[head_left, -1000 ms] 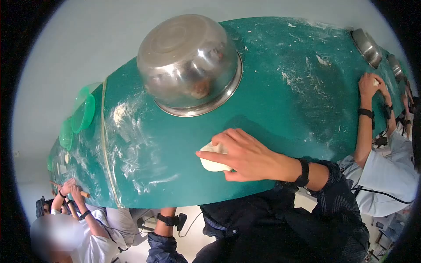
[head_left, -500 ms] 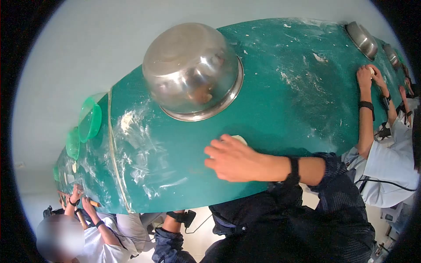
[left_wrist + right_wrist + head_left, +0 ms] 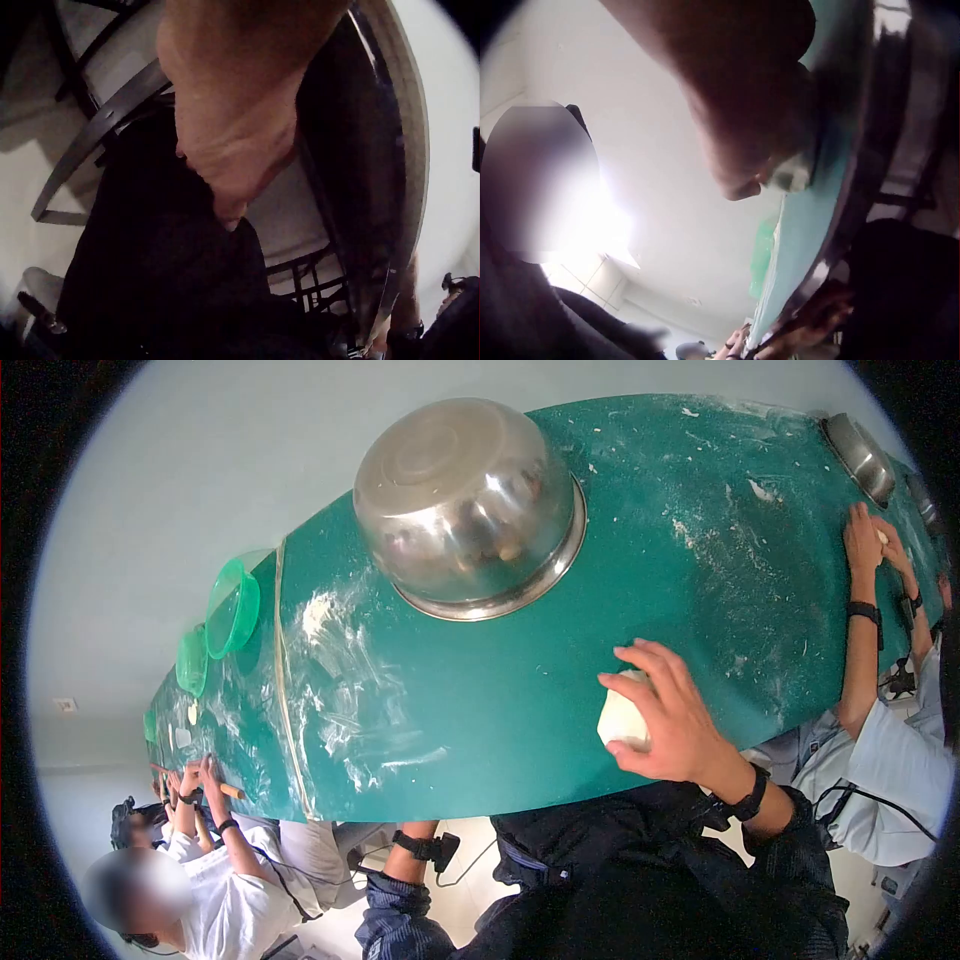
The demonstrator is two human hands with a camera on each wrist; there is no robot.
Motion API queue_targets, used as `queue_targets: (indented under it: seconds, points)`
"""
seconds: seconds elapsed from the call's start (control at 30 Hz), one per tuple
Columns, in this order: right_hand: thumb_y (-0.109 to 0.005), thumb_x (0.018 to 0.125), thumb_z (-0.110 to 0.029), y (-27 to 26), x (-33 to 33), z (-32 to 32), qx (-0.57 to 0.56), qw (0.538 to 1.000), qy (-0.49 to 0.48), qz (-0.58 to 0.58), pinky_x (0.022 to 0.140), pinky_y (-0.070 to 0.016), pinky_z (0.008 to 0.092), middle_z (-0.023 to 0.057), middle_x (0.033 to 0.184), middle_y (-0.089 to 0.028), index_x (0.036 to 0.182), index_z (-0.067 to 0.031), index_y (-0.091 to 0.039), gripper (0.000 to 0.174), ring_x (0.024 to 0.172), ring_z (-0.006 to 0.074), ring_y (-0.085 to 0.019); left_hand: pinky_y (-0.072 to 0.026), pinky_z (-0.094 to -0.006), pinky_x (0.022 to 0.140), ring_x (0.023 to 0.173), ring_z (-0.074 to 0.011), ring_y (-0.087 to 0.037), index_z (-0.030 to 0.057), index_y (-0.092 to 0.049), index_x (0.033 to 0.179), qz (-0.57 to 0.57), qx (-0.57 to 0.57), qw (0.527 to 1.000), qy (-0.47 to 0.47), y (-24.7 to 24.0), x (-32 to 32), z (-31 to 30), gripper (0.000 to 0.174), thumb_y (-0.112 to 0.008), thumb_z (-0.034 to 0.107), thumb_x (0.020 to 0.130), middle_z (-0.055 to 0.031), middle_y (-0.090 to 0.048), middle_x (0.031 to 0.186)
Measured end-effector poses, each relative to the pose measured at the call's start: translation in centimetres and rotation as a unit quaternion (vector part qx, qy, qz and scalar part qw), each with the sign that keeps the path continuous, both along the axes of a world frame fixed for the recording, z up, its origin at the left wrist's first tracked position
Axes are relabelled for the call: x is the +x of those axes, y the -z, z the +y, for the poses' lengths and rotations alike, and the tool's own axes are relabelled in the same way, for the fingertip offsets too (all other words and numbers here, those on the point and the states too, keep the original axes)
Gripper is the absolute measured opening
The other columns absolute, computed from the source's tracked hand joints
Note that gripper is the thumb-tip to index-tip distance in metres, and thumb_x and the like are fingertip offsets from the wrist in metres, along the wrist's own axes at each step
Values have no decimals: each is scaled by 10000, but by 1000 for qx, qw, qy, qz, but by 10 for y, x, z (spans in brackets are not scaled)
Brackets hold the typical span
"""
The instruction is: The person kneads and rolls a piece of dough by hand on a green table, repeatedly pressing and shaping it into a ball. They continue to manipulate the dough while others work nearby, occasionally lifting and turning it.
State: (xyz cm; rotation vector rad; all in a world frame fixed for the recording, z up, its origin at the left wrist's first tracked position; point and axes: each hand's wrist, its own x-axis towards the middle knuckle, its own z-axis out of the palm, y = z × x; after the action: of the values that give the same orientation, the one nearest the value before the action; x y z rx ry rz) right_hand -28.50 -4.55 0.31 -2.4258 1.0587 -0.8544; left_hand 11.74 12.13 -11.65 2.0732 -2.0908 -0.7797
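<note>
On the green tabletop [image 3: 480, 700], my right hand [image 3: 675, 720] holds a pale lump of dough [image 3: 624, 722], thumb on the near side and fingers over the far side. The right wrist view shows the same dough [image 3: 791, 174] at the fingertips, dark and blurred. My left hand [image 3: 236, 127] hangs below the table edge beside my dark-clothed leg, its fingers loose, with nothing seen in it. In the head view the table hides that hand, and only the wrist with its strap shows.
A large upturned steel bowl [image 3: 465, 510] stands beyond my hand. Flour patches [image 3: 345, 690] streak the table's left part, near a seam [image 3: 285, 690]. Green baskets [image 3: 233, 610] stand far left. People work dough at both sides; a steel bowl [image 3: 860, 460] tilts far right.
My right hand swept left off the dough's top, then came back round it from the right. Dough and hand now appear further right in the head view. The left arm stays low.
</note>
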Motion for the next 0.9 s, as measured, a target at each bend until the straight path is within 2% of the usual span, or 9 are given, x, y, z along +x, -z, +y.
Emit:
queue_targets:
  seconds: [0.07, 0.17, 0.37, 0.5, 0.63, 0.73, 0.8, 0.87, 0.9]
  points:
    - [-858, 673, -240, 15, 5, 11, 54, 998, -11, 15, 1090, -458, 542, 191, 1457, -482, 1349, -110, -614, 730, 1301, 429, -510, -499, -482, 1043, 1190, -395, -633, 47, -661, 1322, -3, -1, 1000, 1, -1, 0, 2, 409, -718, 235, 963, -201, -677, 1315]
    - [-863, 675, -263, 19, 12, 29, 59, 998, 25, 15, 1110, -439, 589, 185, 1470, -488, 1341, -113, -634, 721, 1320, 452, -499, -501, -483, 1040, 1185, -397, -636, 47, -664, 1318, -4, -6, 1000, -1, -1, -1, 3, 407, -719, 237, 962, -201, -679, 1310]
    - [-855, 676, -272, 26, 8, 79, -73, 993, -27, 92, 1114, -417, 644, 123, 1487, -500, 1296, -185, -682, 649, 1376, 398, -464, -505, -484, 1033, 1174, -400, -640, 47, -669, 1311, -11, -27, 1000, -2, 1, 3, 2, 403, -720, 241, 961, -201, -684, 1298]
    - [-852, 686, -330, 34, 23, 86, -119, 983, -36, 133, 1131, -387, 635, 92, 1497, -502, 1306, -226, -680, 652, 1397, 382, -439, -507, -484, 1029, 1167, -402, -643, 47, -672, 1306, -16, -46, 999, 0, 3, 4, 4, 400, -720, 243, 960, -201, -688, 1291]
    - [-876, 656, -386, 13, 34, 55, -22, 986, -92, 136, 1061, -414, 662, 115, 1426, -534, 1248, -211, -702, 642, 1339, 410, -473, -509, -485, 1025, 1160, -404, -646, 47, -676, 1301, -31, -74, 997, 12, 2, -1, 8, 398, -721, 246, 959, -201, -691, 1284]
    - [-898, 645, -382, 14, 34, 22, 13, 983, -151, 107, 1077, -423, 582, 121, 1379, -559, 1269, -152, -679, 700, 1323, 368, -496, -511, -485, 1022, 1154, -406, -648, 48, -678, 1298, -59, -104, 992, 50, -11, -20, 14, 396, -721, 248, 959, -201, -694, 1278]
    - [-887, 687, -279, 10, 38, -4, 54, 975, -185, 107, 1090, -429, 525, 133, 1358, -566, 1307, -110, -652, 684, 1309, 348, -518, -512, -485, 1019, 1151, -407, -649, 48, -680, 1295, -41, -23, 996, 79, -36, -41, 13, 395, -721, 249, 958, -201, -696, 1274]
    - [-873, 718, -246, 3, 43, -25, 81, 976, -187, 70, 1109, -415, 521, 137, 1381, -558, 1342, -111, -637, 680, 1315, 361, -513, -527, -495, 946, 1023, -420, -669, 50, -728, 1178, 45, 122, 986, 101, -79, -69, 3, 329, -724, 286, 950, -181, -730, 1111]
    - [-866, 734, -229, -1, 46, -34, 96, 976, -188, 53, 1119, -408, 519, 139, 1393, -554, 1359, -112, -629, 678, 1318, 368, -511, -544, -478, 863, 924, -386, -682, 52, -742, 1075, 165, 69, 975, 131, -86, -81, 5, 279, -729, 300, 950, -145, -727, 971]
